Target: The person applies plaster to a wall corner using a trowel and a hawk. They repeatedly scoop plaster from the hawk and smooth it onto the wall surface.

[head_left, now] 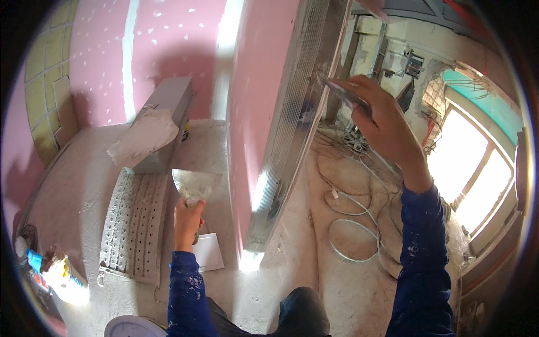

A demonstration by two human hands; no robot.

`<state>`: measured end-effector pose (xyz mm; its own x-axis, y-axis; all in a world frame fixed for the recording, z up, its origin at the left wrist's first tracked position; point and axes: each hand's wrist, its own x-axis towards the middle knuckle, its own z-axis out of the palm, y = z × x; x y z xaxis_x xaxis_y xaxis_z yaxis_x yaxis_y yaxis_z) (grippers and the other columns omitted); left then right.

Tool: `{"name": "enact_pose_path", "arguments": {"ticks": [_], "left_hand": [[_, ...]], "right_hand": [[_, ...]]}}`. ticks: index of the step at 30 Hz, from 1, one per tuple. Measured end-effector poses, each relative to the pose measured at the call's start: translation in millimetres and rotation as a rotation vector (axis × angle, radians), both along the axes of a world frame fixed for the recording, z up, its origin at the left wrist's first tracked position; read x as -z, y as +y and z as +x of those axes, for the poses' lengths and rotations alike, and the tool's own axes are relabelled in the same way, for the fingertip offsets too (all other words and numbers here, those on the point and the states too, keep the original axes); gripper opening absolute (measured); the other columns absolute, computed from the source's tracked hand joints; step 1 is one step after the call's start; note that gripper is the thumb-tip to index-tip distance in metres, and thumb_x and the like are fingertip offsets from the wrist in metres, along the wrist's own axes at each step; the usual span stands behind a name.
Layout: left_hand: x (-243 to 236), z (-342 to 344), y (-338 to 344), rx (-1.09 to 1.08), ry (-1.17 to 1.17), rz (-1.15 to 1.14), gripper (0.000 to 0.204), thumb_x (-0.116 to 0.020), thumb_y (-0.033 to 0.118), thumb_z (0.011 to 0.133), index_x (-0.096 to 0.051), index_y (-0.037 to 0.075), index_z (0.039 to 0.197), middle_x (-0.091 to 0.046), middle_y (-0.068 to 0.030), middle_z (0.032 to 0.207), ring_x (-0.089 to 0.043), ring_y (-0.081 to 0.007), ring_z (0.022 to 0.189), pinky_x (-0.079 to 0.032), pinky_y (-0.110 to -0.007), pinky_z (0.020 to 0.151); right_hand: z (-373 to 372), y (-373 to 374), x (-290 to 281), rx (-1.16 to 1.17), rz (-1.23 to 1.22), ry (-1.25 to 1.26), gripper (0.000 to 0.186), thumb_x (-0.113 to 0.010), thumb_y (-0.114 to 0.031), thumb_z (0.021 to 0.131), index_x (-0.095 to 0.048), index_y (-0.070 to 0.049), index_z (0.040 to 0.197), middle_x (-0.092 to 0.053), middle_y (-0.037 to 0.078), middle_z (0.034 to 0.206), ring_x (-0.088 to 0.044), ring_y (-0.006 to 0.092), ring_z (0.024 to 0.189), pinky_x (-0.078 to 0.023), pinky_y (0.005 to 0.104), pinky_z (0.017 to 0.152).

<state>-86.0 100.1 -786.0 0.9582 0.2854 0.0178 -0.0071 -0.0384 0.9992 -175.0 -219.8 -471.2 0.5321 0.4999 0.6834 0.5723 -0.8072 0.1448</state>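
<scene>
My left hand (189, 221) is wrapped round the handle of a wide putty knife (193, 182), whose blade carries a lump of pale filler. It is held low, left of the wall end. Higher up on the right, my right hand (382, 115) grips a second putty knife (345, 95), seen nearly edge-on. Its blade tip meets the edge of the metal strip with mesh (303, 84) that runs along the end of the pink plasterboard wall (269, 62). Whether the blade presses on the strip I cannot tell.
Left of me stands a perforated metal step (132, 224) by a long grey box section (168, 101) with a rough pale slab (145, 135) on it. A white square plate (209, 251), a bucket (133, 327), coiled cables (353, 238) and bags (64, 278) are on the floor.
</scene>
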Motion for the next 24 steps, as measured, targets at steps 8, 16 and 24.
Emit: {"name": "enact_pose_path", "arguments": {"ticks": [8, 16, 24], "left_hand": [[3, 4, -17, -0.031, -0.042, -0.037, 0.033, -0.069, 0.022, 0.082, -0.061, -0.005, 0.098, -0.062, -0.0093, 0.071, -0.057, -0.0148, 0.046, -0.045, -0.029, 0.042], [1, 2, -16, -0.045, -0.055, 0.029, 0.036, -0.070, 0.023, 0.081, -0.060, -0.006, 0.100, -0.063, -0.0115, 0.078, -0.058, -0.0148, 0.049, -0.047, -0.029, 0.043], [-2, -2, -19, -0.039, 0.004, 0.093, 0.035, -0.070, 0.023, 0.081, -0.059, -0.006, 0.099, -0.063, -0.0107, 0.076, -0.058, -0.0156, 0.049, -0.046, -0.030, 0.043]], "right_hand": [[27, 16, -2, 0.169, -0.378, -0.412, 0.060, -0.064, 0.003, 0.081, -0.055, -0.009, 0.139, -0.057, 0.015, 0.125, -0.055, 0.0286, 0.117, -0.044, 0.0401, 0.102], [72, 22, 49, 0.350, -0.364, -0.591, 0.055, -0.057, -0.008, 0.088, -0.049, -0.008, 0.142, -0.050, 0.010, 0.131, -0.048, 0.0286, 0.121, -0.042, 0.0452, 0.100], [42, 21, 58, 0.309, -0.357, -0.519, 0.057, -0.057, -0.007, 0.087, -0.047, -0.009, 0.143, -0.050, 0.008, 0.132, -0.048, 0.0265, 0.121, -0.037, 0.0448, 0.102]]}}
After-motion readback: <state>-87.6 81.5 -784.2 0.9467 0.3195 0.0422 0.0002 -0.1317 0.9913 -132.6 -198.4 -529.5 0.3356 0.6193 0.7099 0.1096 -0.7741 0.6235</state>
